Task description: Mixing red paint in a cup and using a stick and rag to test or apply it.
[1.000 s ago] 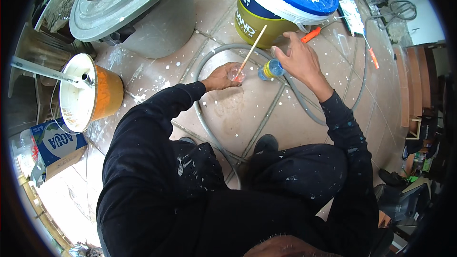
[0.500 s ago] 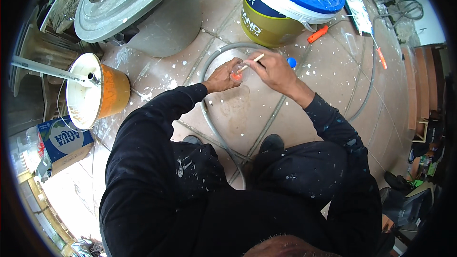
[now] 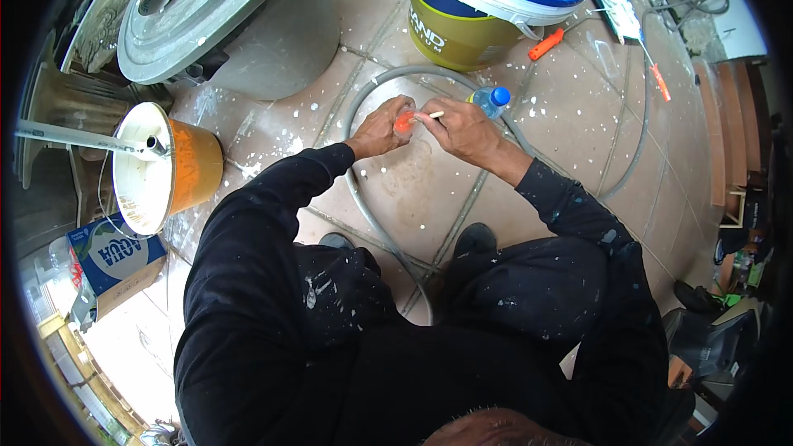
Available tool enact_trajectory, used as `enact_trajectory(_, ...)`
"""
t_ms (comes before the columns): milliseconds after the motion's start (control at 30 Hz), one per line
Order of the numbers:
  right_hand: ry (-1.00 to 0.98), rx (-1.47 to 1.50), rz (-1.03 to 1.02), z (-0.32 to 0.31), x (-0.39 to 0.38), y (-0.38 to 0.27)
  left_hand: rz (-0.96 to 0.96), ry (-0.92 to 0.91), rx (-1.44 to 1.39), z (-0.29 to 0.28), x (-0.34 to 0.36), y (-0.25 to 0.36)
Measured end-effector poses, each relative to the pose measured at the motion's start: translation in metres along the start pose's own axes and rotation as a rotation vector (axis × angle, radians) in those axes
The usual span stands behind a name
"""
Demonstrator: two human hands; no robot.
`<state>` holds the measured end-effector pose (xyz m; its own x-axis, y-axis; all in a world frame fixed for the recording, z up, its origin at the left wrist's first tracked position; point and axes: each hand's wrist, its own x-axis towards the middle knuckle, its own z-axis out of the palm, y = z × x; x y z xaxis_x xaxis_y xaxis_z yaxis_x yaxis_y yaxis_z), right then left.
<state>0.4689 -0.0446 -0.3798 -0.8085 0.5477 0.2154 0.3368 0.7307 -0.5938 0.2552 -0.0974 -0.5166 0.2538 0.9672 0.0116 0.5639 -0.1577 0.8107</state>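
My left hand (image 3: 380,130) is closed round a small clear plastic cup (image 3: 404,123) with orange-red stuff in it, low over the tiled floor (image 3: 413,182). My right hand (image 3: 464,130) pinches a thin pale wooden stick (image 3: 437,114), tilted nearly level, with its far end at the cup. My right fingertips sit close beside the cup; whether they touch it is unclear. A bottle with a blue cap (image 3: 496,101) stands just behind my right hand, partly hidden by it. A grey hose (image 3: 358,198) curves round both hands on the floor.
Ahead stand a grey lidded bin (image 3: 273,49) and a blue-lidded bucket (image 3: 462,41). An orange bucket (image 3: 188,161) with a pipe and a cardboard box (image 3: 116,252) are at left. An orange-handled tool (image 3: 545,45) and a paint tray (image 3: 613,8) lie at right. Tiles (image 3: 727,132) lean far right.
My right hand has moved down and left from above the bottle and now grips the stick, which stood upright in the cup and now leans low to the right.
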Motion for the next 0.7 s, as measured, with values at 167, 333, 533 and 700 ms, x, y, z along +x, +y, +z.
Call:
enact_trajectory(167, 0.038, -0.001, 0.020, 0.000, 0.005, 0.002, -0.024, 0.002, -0.035, 0.000, 0.003, -0.001)
enact_trajectory(333, 0.030, -0.020, -0.014, 0.002, 0.005, 0.003, -0.074, -0.018, -0.054, -0.002, 0.004, 0.000)
enact_trajectory(533, -0.035, -0.077, -0.016, 0.002, 0.002, 0.002, -0.087, -0.008, -0.064, 0.000, 0.005, -0.001)
enact_trajectory(700, -0.064, -0.066, -0.075, 0.000, 0.003, 0.002, -0.039, 0.001, -0.065, 0.003, 0.008, -0.010)
